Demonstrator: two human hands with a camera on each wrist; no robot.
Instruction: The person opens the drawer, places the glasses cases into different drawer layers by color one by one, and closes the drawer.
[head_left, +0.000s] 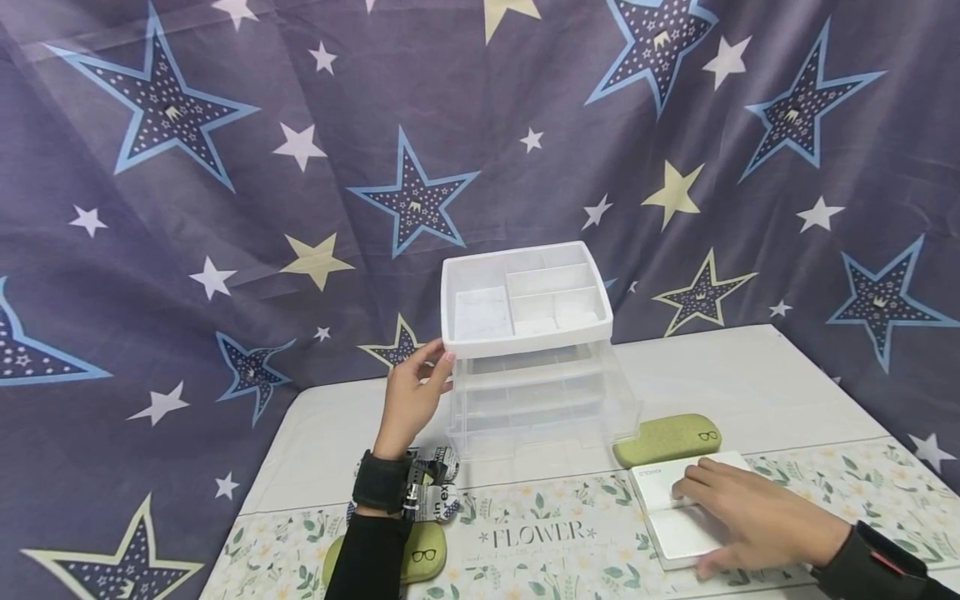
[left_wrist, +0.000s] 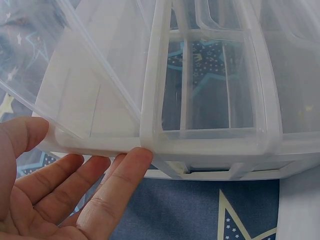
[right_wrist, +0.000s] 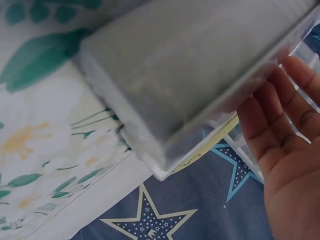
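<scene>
A clear plastic drawer organizer with a white frame (head_left: 528, 342) stands mid-table, its divided tray on top. My left hand (head_left: 416, 392) grips its upper left edge; in the left wrist view the thumb (left_wrist: 32, 132) lies on one side of the rim and the fingers on the other. My right hand (head_left: 750, 512) is spread over a flat white box (head_left: 678, 533) with small lettering on its face. In the right wrist view the fingers (right_wrist: 260, 130) lie along one edge of that box (right_wrist: 170, 65); the thumb is out of that view. Firm contact there is unclear.
A green glasses case (head_left: 667, 440) lies behind the white box. Another green case (head_left: 423, 554) lies partly under my left forearm, beside a black-and-white printed bundle (head_left: 435, 492). A floral mat (head_left: 540, 508) covers the table's front, and a starry cloth (head_left: 480, 108) hangs behind.
</scene>
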